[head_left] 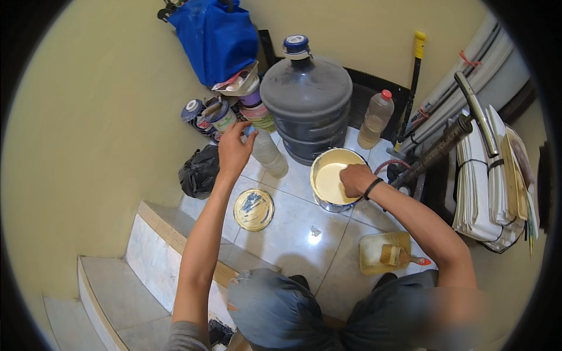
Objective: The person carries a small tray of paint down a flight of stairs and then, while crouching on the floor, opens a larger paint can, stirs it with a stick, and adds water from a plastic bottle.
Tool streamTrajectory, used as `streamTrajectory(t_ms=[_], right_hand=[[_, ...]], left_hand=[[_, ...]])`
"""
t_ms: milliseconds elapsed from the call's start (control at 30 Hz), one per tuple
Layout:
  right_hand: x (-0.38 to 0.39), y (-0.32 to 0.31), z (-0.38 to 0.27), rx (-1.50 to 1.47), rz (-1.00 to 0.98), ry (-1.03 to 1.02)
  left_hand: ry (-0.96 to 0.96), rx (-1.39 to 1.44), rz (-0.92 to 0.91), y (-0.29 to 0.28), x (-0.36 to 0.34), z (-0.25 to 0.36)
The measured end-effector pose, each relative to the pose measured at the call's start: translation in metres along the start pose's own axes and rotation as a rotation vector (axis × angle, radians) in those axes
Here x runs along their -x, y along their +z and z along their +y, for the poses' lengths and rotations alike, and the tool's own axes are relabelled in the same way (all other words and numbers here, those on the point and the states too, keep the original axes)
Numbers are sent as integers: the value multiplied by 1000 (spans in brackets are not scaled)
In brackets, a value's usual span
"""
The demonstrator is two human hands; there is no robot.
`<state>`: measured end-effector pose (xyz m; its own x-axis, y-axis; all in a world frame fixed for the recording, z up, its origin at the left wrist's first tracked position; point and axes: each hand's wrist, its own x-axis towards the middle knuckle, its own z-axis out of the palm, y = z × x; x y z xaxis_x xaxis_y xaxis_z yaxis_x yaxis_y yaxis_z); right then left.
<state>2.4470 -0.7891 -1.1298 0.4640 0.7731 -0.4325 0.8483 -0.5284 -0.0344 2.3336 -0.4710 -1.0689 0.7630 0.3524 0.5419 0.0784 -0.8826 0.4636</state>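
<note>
My left hand [235, 151] pinches the blue cap end of a clear plastic bottle [270, 155] between thumb and fingers; the bottle leans, its base toward the floor tiles. Over the mouth of an open paint can [318, 186] holding cream paint, my right hand [353, 180] is closed, and whatever it grips is hidden behind the fist. A round can lid [253, 209], smeared with cream and blue paint, lies on the tiles below the bottle. Nearer to me, a paintbrush [404, 257] with a red-tipped handle rests across a yellowish tray [370, 238].
Behind the can stands a large grey water jug [306, 88], with a red-capped bottle [376, 120] beside it. Paint tins [221, 116] and a black bag [201, 171] line the left wall. Steps [120, 286] descend at left. Pipes [436, 96] and bundled papers [480, 187] crowd the right.
</note>
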Motion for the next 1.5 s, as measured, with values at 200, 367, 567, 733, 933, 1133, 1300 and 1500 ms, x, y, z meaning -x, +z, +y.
streamTrajectory(t_ms=[200, 367, 567, 733, 933, 1133, 1300, 1500], right_hand=[[-41, 21, 13, -81, 491, 6], [-29, 16, 33, 136, 376, 62], [-9, 3, 15, -104, -7, 23], [-40, 13, 13, -179, 323, 24], [-40, -12, 31, 129, 199, 64], [-17, 2, -7, 49, 25, -60], [-33, 8, -2, -217, 112, 3], [-25, 19, 30, -156, 365, 131]], left_hand=[[-73, 106, -50, 14, 7, -13], [-151, 203, -110, 18, 3, -10], [-348, -36, 80, 23, 5, -17], [-333, 168, 16, 24, 11, -26], [-39, 190, -51, 17, 12, -29], [-305, 103, 69, 30, 15, -10], [-270, 419, 29, 32, 18, -28], [-167, 425, -236, 21, 2, -37]])
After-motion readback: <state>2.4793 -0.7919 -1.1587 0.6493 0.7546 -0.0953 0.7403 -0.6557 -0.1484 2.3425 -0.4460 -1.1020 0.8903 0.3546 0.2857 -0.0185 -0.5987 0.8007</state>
